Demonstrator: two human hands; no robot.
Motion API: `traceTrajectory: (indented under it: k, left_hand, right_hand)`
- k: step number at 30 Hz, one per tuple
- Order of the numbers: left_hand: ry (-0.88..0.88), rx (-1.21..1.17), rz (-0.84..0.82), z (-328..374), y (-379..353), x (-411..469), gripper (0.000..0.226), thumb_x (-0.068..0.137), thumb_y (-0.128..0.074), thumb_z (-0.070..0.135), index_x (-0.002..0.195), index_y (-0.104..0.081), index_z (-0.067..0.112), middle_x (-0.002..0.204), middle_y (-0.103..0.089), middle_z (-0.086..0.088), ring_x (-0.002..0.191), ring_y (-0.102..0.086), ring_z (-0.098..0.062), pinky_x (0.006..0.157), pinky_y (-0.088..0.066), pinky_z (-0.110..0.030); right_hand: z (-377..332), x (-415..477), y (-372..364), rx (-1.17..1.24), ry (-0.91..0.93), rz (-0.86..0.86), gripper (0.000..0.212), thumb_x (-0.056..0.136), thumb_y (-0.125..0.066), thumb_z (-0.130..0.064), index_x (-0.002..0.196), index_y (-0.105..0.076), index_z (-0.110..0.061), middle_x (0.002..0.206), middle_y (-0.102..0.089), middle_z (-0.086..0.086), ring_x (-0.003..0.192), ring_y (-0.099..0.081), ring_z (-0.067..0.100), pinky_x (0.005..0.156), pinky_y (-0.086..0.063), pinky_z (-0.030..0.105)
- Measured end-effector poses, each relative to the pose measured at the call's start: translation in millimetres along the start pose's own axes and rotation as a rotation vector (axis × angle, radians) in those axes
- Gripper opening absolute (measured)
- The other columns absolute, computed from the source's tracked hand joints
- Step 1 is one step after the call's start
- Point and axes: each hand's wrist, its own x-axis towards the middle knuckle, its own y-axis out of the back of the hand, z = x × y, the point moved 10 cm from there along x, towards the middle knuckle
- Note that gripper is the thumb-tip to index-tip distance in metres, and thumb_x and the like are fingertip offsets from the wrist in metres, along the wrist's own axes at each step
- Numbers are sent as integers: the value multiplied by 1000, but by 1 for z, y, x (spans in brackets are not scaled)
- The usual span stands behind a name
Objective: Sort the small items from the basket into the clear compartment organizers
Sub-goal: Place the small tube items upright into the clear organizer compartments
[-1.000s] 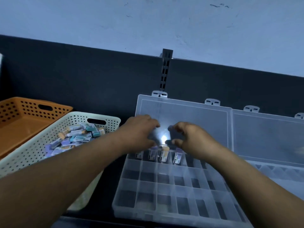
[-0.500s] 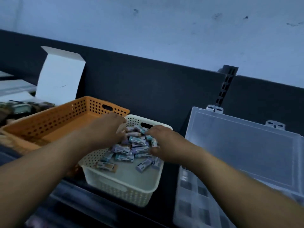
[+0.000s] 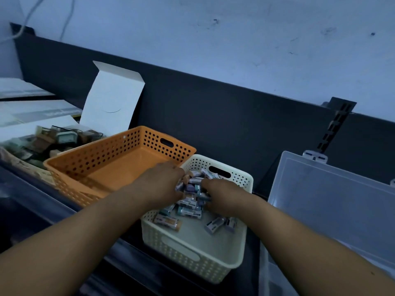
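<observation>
Left hand (image 3: 162, 182) has moved off the rim onto the pile; right hand (image 3: 222, 198) is beside it. Both curled, grip unclear. Small labelled tubes (image 3: 189, 211) in white basket (image 3: 192, 259), centre frame: likely light, stiff, slick. Pinch mid-barrel.

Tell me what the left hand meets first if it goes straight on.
The left hand meets the small items piled in the white basket; it seems to be touching them, though depth is unclear.
</observation>
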Motion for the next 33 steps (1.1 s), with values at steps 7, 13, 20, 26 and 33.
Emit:
traceTrajectory:
  k: [7, 13, 20, 26, 33]
  left_hand:
    - [-22, -30, 113, 6, 17, 0, 48, 88, -61, 38, 133, -48, 25, 138, -46, 2, 127, -37, -17, 106, -32, -33]
    - [-4, -481, 41, 39, 18, 2, 35, 91, -61, 35, 123, -55, 25, 113, -63, 6, 99, -61, -13, 89, -52, -39]
    - [-5, -812, -32, 104, 8, 14, 5, 88, -65, 21, 85, -66, 18, 78, -70, -8, 69, -63, -23, 68, -54, -38]
    - [-111, -943, -51, 186, 8, 24, 10, 88, -62, 6, 79, -61, 11, 65, -60, -9, 55, -55, -16, 57, -47, -29]
    - [-248, -923, -119, 281, -3, 28, 15, 88, -59, 5, 80, -67, 15, 63, -59, 1, 61, -54, -20, 64, -49, -35]
  right_hand:
    - [9, -3, 10, 177, -22, 56, 9, 92, -54, -19, 84, -52, -15, 83, -54, 4, 72, -51, 19, 55, -37, 28]
    - [40, -29, 28, 1073, -113, 89, 9, 92, -61, -11, 92, -56, -3, 73, -56, 9, 63, -52, 21, 63, -45, 38]
    - [77, -86, 38, 1261, -169, 199, 14, 91, -61, -2, 97, -53, -11, 86, -63, 10, 73, -63, 15, 70, -58, 33]
    - [144, -167, 52, 1290, -237, 373, 3, 98, -48, -5, 98, -47, -9, 80, -57, 15, 71, -54, 26, 61, -45, 36]
    - [243, -263, 44, 937, -433, 527, 12, 91, -61, -7, 94, -59, 5, 73, -56, 10, 66, -49, 16, 64, -42, 26]
